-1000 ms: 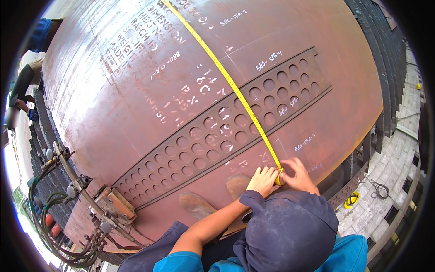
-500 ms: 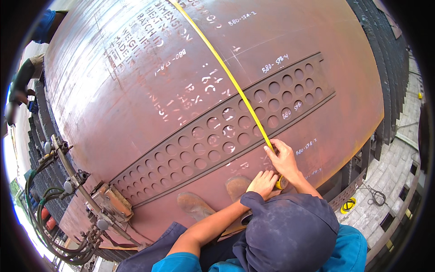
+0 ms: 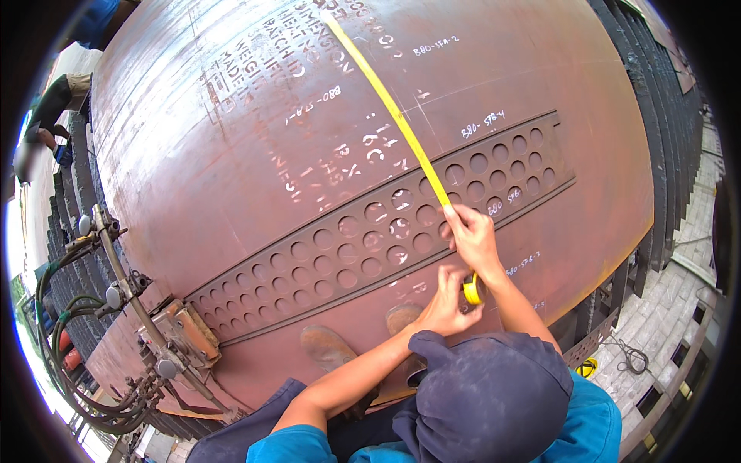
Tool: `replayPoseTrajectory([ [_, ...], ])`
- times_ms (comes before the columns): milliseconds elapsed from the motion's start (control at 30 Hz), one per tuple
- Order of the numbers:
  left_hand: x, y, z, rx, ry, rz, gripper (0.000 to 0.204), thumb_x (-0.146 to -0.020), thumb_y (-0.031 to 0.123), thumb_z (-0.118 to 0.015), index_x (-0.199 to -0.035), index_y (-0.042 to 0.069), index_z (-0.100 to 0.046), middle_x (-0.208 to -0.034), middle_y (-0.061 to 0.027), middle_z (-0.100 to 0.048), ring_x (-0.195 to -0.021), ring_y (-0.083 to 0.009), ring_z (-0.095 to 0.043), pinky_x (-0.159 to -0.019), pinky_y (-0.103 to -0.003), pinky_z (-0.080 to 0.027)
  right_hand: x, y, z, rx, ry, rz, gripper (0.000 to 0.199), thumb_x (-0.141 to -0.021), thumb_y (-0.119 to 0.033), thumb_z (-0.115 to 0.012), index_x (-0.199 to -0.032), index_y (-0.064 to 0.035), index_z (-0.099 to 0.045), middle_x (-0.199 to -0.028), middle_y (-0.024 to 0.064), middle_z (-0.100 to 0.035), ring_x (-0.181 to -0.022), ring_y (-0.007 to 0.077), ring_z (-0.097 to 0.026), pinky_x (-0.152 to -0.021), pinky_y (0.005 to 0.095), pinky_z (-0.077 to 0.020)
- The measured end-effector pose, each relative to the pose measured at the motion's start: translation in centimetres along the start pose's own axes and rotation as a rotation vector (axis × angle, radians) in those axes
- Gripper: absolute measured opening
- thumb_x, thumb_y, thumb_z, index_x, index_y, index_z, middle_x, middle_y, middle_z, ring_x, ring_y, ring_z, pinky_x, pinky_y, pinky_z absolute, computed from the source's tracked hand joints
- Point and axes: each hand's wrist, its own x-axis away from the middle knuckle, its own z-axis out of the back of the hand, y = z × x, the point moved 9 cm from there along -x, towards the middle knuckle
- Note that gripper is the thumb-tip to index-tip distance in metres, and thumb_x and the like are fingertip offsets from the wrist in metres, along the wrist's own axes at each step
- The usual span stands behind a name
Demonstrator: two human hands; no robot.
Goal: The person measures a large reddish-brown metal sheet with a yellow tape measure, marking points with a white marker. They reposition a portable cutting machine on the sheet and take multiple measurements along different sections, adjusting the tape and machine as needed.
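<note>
A yellow tape measure is drawn out across a large rust-brown steel plate (image 3: 587, 247). Its yellow blade (image 3: 398, 113) runs from near the top of the view down over a long tapering section with rows of round holes (image 3: 320, 255). My right hand (image 3: 472, 238) pinches the blade above the section's lower edge. Just below, my left hand (image 3: 446, 302) is closed round the yellow tape measure case (image 3: 472, 291), its fingers partly curled. Between the case and my right hand the blade is mostly hidden by that hand.
At the left stands a machine with metal rods, knobs and hoses (image 3: 135, 301). Dark slatted supports (image 3: 664, 154) border the plate. A yellow object (image 3: 587, 367) and a cable coil (image 3: 633, 359) lie on the paved floor. Another person's gloved hand (image 3: 62, 154) shows at far left.
Both hands have moved up and away from me, the right one further along the blade. The case is now more visible beside my left hand. The whole view has shifted slightly.
</note>
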Motion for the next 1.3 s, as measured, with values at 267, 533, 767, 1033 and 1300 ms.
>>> replayPoseTrajectory([
  [267, -5.5, 2.0, 8.3, -0.151, 0.333, -0.121, 0.066, -0.077, 0.016, -0.087, -0.127, 0.002, -0.047, -0.124, -0.0205, -0.047, -0.118, -0.0356, -0.05, -0.1, -0.046, -0.045, -7.8, -3.9, -4.1, -0.161, -0.083, 0.133, 0.032, -0.105, -0.031, -0.06, -0.11, -0.003, -0.074, -0.064, 0.0012, -0.063, -0.049, 0.0044, -0.054, -0.045, 0.0214, -0.0423],
  [533, -5.9, 1.3, 9.3, -0.12, 0.353, -0.066, 0.068, -0.075, 0.018, -0.089, -0.126, 0.001, -0.048, -0.123, -0.0187, -0.049, -0.115, -0.0331, -0.053, -0.098, -0.043, -0.047, -8.5, -3.7, -6.4, -0.113, -0.141, 0.086, 0.032, -0.105, -0.032, -0.06, -0.109, -0.0034, -0.074, -0.063, 0.0009, -0.062, -0.048, 0.0043, -0.052, -0.044, 0.0215, -0.042],
  [767, -6.1, 1.1, 8.8, -0.11, 0.35, -0.067, 0.069, -0.075, 0.019, -0.09, -0.127, 0.001, -0.048, -0.123, -0.0185, -0.05, -0.115, -0.0331, -0.053, -0.098, -0.043, -0.047, -8.7, -3.8, -5.8, -0.079, -0.126, 0.089, 0.031, -0.105, -0.03, -0.061, -0.108, -0.0031, -0.075, -0.063, 0.0004, -0.062, -0.048, 0.0042, -0.051, -0.044, 0.0214, -0.0401],
  [1033, -7.0, 0.7, 8.8, -0.101, 0.363, -0.064, 0.07, -0.076, 0.019, -0.089, -0.128, 0.0, -0.048, -0.124, -0.0179, -0.049, -0.118, -0.0326, -0.053, -0.101, -0.043, -0.046, -9.1, -3.7, -5.3, -0.049, -0.101, 0.063, 0.031, -0.103, -0.03, -0.063, -0.106, -0.0018, -0.076, -0.061, 0.0004, -0.063, -0.048, 0.0043, -0.051, -0.045, 0.0245, -0.0404],
  [1300, -7.3, -0.2, 8.0, -0.112, 0.306, -0.019, 0.071, -0.074, 0.017, -0.09, -0.127, -0.001, -0.046, -0.124, -0.0182, -0.048, -0.118, -0.0331, -0.052, -0.102, -0.043, -0.046, -8.7, -3.3, -4.5, 0.024, -0.065, 0.079, 0.029, -0.101, -0.027, -0.064, -0.105, -0.0004, -0.075, -0.063, 0.0032, -0.064, -0.052, 0.0086, -0.055, -0.049, 0.0279, -0.0443],
])
